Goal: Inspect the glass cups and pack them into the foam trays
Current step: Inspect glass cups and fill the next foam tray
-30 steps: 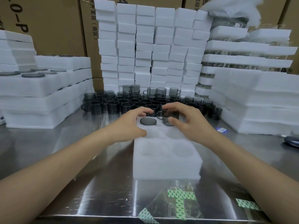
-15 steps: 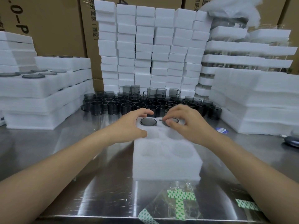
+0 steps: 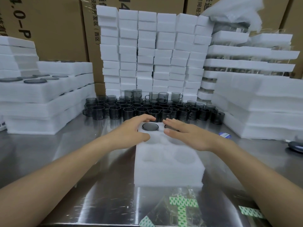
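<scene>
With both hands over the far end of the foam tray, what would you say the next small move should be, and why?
Probably reach the right hand forward to take another cup from the loose cups just behind the foam tray. The far left pocket holds a cup, the right hand lies flat over the far right pocket, and the nearer pockets show only white foam. The left hand rests on the tray.

The one head-worn camera is looking forward and down from close above the near surface [image 3: 49,153], facing the far foam stacks [image 3: 147,54].
</scene>
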